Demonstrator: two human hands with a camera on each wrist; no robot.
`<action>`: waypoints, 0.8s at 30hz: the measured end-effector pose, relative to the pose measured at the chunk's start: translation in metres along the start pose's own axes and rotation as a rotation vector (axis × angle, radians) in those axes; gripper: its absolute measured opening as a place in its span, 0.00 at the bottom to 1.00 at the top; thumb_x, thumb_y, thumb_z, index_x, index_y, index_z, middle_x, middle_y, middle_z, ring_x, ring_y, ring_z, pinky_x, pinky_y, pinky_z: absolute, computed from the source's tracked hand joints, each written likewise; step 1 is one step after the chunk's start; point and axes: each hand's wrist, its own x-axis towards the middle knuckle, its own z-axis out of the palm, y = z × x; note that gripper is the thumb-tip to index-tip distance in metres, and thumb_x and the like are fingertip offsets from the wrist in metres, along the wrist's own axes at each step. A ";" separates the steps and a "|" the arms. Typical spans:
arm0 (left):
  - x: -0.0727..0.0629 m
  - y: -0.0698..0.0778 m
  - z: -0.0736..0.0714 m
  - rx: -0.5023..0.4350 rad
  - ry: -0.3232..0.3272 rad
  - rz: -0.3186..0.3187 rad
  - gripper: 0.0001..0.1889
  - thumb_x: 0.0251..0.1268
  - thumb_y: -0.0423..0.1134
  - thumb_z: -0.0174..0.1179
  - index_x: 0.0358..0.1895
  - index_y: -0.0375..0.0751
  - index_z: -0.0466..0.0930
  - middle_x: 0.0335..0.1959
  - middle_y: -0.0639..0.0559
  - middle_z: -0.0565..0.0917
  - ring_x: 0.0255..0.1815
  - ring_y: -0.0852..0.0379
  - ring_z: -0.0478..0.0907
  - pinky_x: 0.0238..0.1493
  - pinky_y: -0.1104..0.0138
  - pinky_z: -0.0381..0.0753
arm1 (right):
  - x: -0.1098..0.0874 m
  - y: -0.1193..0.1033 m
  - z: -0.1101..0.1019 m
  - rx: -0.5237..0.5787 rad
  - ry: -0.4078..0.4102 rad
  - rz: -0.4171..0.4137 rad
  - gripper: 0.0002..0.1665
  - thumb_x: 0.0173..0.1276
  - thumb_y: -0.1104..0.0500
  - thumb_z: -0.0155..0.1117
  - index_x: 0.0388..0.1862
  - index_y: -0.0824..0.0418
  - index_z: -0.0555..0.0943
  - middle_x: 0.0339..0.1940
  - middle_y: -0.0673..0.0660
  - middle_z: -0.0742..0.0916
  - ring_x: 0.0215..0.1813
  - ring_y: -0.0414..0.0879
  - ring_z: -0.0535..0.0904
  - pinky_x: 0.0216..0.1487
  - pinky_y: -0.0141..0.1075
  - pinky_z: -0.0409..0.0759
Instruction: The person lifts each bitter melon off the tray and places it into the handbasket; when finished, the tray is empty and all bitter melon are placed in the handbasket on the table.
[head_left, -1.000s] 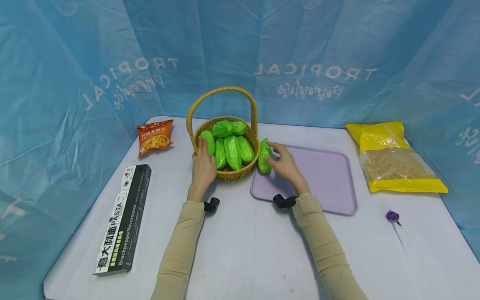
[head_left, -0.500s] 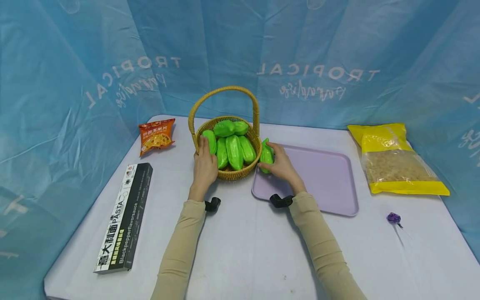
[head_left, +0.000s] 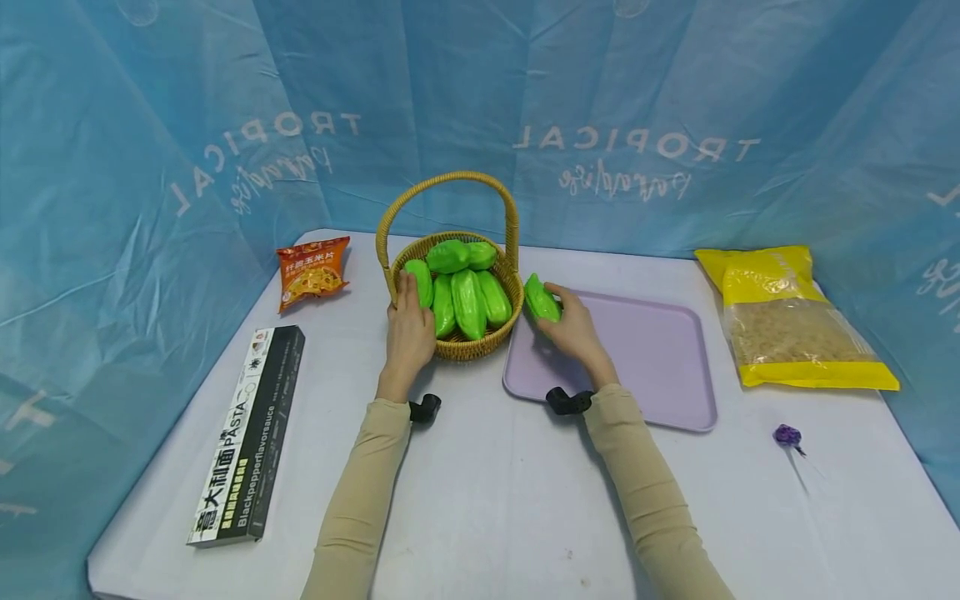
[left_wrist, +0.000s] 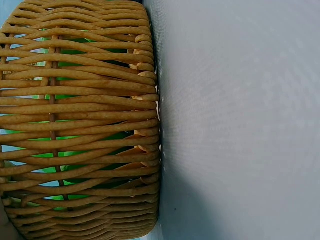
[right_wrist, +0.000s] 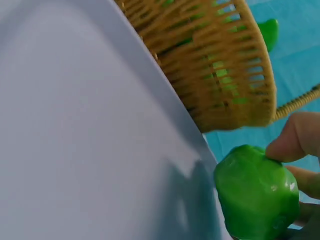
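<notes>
My right hand (head_left: 576, 332) holds a green star fruit (head_left: 542, 298) between thumb and fingers, over the left end of the lilac tray (head_left: 637, 354). In the right wrist view, the held star fruit (right_wrist: 256, 192) shows end-on, its shadow falling on the tray. My left hand (head_left: 408, 335) rests with straight fingers against the left side of a wicker basket (head_left: 465, 350). Inside that basket lie several more green star fruits (head_left: 468, 304). The left wrist view is filled by the basket's woven wall (left_wrist: 80, 107), with green showing through its gaps.
A tall arched handle (head_left: 450, 177) rises over the basket. On the left are an orange snack bag (head_left: 311, 273) and a long pasta box (head_left: 247, 437). To the right lie a yellow bag (head_left: 795, 321) and a small purple wrapped lollipop (head_left: 787, 436). A blue curtain (head_left: 465, 100) hangs behind.
My right hand has closed on the star fruit and raised it off the tray, tilting it. The left hand has stayed at the basket.
</notes>
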 end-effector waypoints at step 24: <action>0.001 -0.002 0.002 0.014 0.002 0.014 0.31 0.74 0.34 0.37 0.77 0.30 0.42 0.80 0.37 0.43 0.76 0.33 0.51 0.74 0.44 0.50 | -0.013 -0.023 -0.019 0.174 0.140 -0.042 0.35 0.68 0.55 0.56 0.74 0.56 0.63 0.73 0.59 0.69 0.69 0.60 0.70 0.57 0.54 0.78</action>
